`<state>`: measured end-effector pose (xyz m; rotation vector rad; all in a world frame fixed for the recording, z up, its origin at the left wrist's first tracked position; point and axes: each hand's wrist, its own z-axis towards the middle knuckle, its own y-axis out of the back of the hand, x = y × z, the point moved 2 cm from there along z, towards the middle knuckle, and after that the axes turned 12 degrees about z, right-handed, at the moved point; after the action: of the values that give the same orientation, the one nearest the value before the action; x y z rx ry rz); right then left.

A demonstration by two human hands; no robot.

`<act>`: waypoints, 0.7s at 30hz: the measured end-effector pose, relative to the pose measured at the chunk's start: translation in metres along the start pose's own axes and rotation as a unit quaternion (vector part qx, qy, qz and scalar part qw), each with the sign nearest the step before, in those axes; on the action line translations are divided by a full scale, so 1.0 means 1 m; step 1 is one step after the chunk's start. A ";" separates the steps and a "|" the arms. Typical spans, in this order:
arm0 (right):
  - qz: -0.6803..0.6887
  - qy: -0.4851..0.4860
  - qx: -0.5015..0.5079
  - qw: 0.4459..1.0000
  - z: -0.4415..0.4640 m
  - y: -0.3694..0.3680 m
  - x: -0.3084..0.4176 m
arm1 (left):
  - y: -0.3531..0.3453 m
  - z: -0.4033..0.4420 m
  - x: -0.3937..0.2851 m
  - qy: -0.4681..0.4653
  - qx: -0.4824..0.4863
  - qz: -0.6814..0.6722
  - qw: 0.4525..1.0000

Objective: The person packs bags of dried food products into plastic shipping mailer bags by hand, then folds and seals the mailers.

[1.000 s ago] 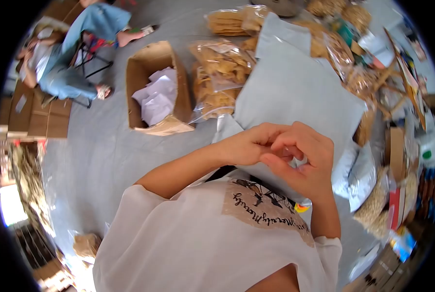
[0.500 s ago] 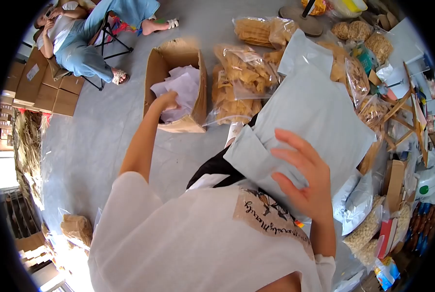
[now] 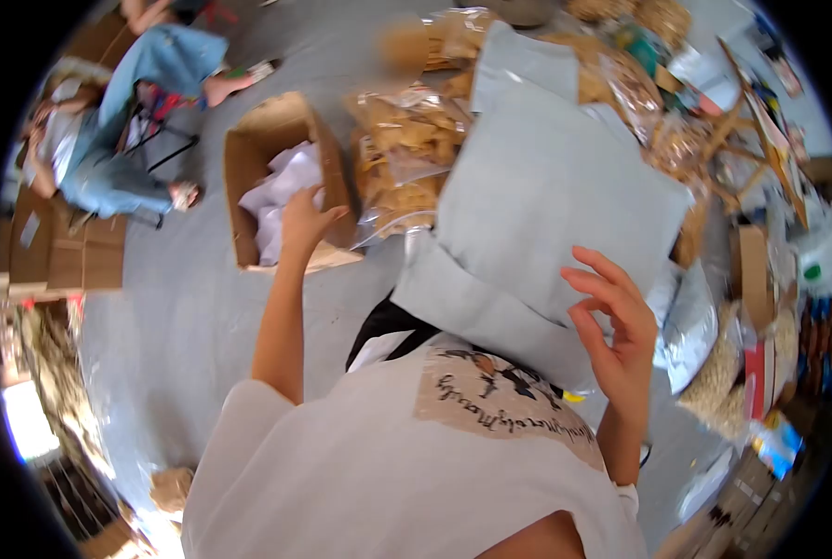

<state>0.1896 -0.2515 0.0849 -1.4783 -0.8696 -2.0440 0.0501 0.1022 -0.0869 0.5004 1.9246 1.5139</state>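
Observation:
My left hand (image 3: 306, 221) is over the near edge of a cardboard box (image 3: 341, 177), with its thumb spread away from the fingers. Crumpled pale lilac sheets (image 3: 295, 172) lie inside that box, just beyond the fingertips; I see nothing held there. Across my lap spreads a stack of flat light-grey sheets, which look like plastic mailing bags (image 3: 546, 177). Above their right part hovers my right hand (image 3: 616, 321), fingers apart and bent, with nothing in it.
Clear bags of tan dried food (image 3: 411, 140) stand right of the box. A person in blue trousers (image 3: 108, 172) sits at upper left near stacked cartons (image 3: 85, 256). A wooden stand (image 3: 746, 140) and filled bags (image 3: 714, 373) crowd the right side.
My left hand has drawn back from the sheets inside the box toward its near edge, and its thumb has spread. My right hand remains over the grey bags. The view has shifted.

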 end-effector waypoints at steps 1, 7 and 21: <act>0.005 -0.006 -0.015 1.000 -0.004 0.004 -0.002 | -0.008 -0.005 -0.002 0.019 -0.013 0.005 1.000; 0.018 0.018 -0.177 0.984 -0.033 0.035 -0.020 | -0.024 -0.042 -0.020 -0.078 -0.240 0.080 0.964; 0.209 -0.211 -0.313 0.902 -0.094 0.063 -0.115 | 0.014 -0.077 -0.209 -0.148 0.195 -0.421 0.873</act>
<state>0.2070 -0.3621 -0.0309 -2.2721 0.0305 -1.7669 0.1484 -0.0834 -0.0118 0.0114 1.8240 0.4630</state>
